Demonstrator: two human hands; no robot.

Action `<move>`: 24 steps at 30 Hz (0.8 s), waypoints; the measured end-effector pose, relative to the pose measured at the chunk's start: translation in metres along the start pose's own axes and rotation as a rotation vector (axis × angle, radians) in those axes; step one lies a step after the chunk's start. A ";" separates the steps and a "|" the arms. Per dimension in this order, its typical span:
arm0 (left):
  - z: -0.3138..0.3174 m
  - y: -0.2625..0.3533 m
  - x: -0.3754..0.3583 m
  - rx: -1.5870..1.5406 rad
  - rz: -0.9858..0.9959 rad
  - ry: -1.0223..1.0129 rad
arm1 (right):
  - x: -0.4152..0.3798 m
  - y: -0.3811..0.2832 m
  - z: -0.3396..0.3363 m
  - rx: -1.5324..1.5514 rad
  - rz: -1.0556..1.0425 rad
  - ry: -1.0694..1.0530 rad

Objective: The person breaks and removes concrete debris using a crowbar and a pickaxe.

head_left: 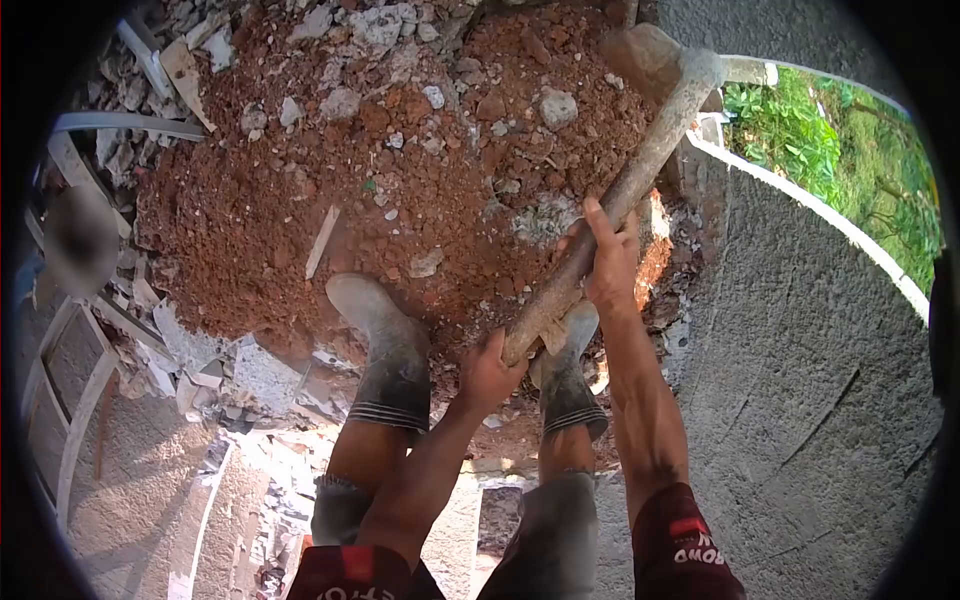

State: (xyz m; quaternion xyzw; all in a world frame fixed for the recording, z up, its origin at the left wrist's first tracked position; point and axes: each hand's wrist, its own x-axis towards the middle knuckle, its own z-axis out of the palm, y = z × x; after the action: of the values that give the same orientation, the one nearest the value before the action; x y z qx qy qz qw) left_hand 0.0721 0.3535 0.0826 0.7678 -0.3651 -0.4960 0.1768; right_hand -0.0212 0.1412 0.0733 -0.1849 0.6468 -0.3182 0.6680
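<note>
A long wooden handle (645,165) runs diagonally from the lower centre to the upper right, where it meets the dirt-covered head of a hoe (645,55). Near the handle's lower end, my left hand (491,371) is wrapped round the wood. Higher up, my right hand (612,255) grips the same handle from the right side, with some fingers hidden behind it. The hoe head rests at the top right edge of a heap of reddish soil (270,220) mixed with stones.
My grey rubber boots (385,330) stand at the heap's lower edge. Broken rubble and light strips (90,380) lie at left. A rough grey wall (800,350) fills the right side, with green plants (790,125) beyond its pale edge.
</note>
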 end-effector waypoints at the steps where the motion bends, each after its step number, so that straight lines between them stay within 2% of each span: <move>1: 0.004 -0.007 0.024 -0.020 0.014 0.031 | 0.022 -0.004 0.012 -0.017 -0.038 -0.014; 2: 0.008 -0.013 0.046 -0.040 0.027 0.064 | 0.043 -0.006 0.023 -0.034 -0.074 -0.030; 4: 0.009 -0.011 0.087 -0.069 -0.078 -0.010 | 0.090 -0.007 0.037 -0.006 -0.134 -0.073; 6: 0.023 -0.014 0.124 -0.113 -0.068 -0.014 | 0.133 0.004 0.048 -0.220 -0.316 -0.021; 8: 0.041 -0.013 0.150 -0.149 -0.040 -0.034 | 0.173 0.020 0.051 -0.352 -0.341 0.028; 9: 0.050 -0.010 0.159 -0.149 -0.135 -0.101 | 0.195 0.030 0.047 -0.470 -0.370 0.082; 10: 0.057 -0.010 0.163 -0.146 -0.235 -0.166 | 0.216 0.040 0.041 -0.480 -0.360 0.083; 12: 0.055 -0.013 0.164 -0.169 -0.274 -0.185 | 0.249 0.069 0.031 -1.024 -0.287 0.247; 14: 0.051 -0.012 0.154 -0.323 -0.322 -0.229 | 0.254 0.074 0.039 -1.093 -0.228 0.239; 17: 0.034 0.019 0.131 -0.395 -0.362 -0.224 | 0.230 0.050 0.057 -1.120 -0.178 0.148; 19: 0.011 0.037 0.115 -0.350 -0.380 -0.216 | 0.208 0.042 0.067 -1.108 -0.066 0.151; 21: -0.008 0.043 0.094 -0.294 -0.400 -0.204 | 0.184 0.038 0.067 -1.150 -0.049 0.117; 24: -0.024 0.038 0.063 -0.097 -0.312 -0.183 | 0.143 0.039 0.057 -0.697 0.173 0.138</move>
State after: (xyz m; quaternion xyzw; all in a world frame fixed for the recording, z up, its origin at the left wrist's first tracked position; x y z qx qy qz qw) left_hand 0.0942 0.2793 0.0775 0.7572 -0.2317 -0.6023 0.1006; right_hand 0.0362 0.0658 -0.0538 -0.3242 0.7731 -0.0328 0.5442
